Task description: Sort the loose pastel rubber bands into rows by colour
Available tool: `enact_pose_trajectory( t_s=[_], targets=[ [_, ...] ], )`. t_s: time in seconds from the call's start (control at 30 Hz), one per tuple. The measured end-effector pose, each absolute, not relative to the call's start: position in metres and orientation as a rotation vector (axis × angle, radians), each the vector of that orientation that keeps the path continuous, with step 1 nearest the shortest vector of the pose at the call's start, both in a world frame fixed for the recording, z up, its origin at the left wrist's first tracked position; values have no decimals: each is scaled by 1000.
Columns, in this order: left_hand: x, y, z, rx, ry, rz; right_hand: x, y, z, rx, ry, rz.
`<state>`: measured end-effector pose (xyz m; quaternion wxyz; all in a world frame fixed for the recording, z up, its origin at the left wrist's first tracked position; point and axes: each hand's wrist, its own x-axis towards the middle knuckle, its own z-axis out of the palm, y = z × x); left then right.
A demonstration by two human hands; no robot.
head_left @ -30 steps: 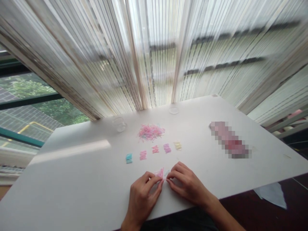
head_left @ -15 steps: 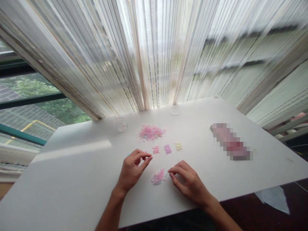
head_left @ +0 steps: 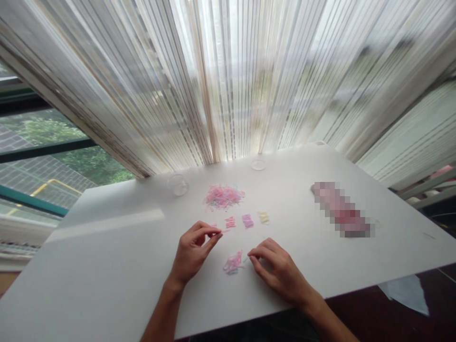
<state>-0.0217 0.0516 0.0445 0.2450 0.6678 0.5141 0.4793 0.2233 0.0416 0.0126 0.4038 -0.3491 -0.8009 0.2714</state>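
Observation:
Thumb and forefinger of my left hand point(head_left: 192, 251) are pinched on a thin pink band, its end sticking out to the right, just below the row of small sorted piles. My right hand point(head_left: 272, 266) pinches a thin pale blue-green band point(head_left: 245, 259) beside a small mixed pile of bands point(head_left: 232, 263). Above my left hand lies a coral pile point(head_left: 230, 222), then a purple pile point(head_left: 247, 221) and a yellow pile point(head_left: 263, 217) to its right. Part of a pink pile point(head_left: 213, 225) shows behind my left fingers. Farther back is a large heap of mostly pink bands point(head_left: 223, 196).
Two clear round plastic pieces, a container point(head_left: 177, 185) and a flatter one point(head_left: 258, 165), stand along the back of the white table point(head_left: 107, 266). A blurred-out pinkish oblong object point(head_left: 342, 209) lies to the right. Striped curtains point(head_left: 228, 85) hang behind the table.
My left hand has shifted slightly left and down, and the pink band in its fingertips now shows. My right hand has hardly moved.

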Motion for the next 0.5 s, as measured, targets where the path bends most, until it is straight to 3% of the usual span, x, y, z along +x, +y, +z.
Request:
enact_pose_trajectory(
  t_s=[0.5],
  targets=[
    [-60, 45, 35, 1862, 1557, 1209, 224, 41, 11, -897, -2028, 706]
  ],
)
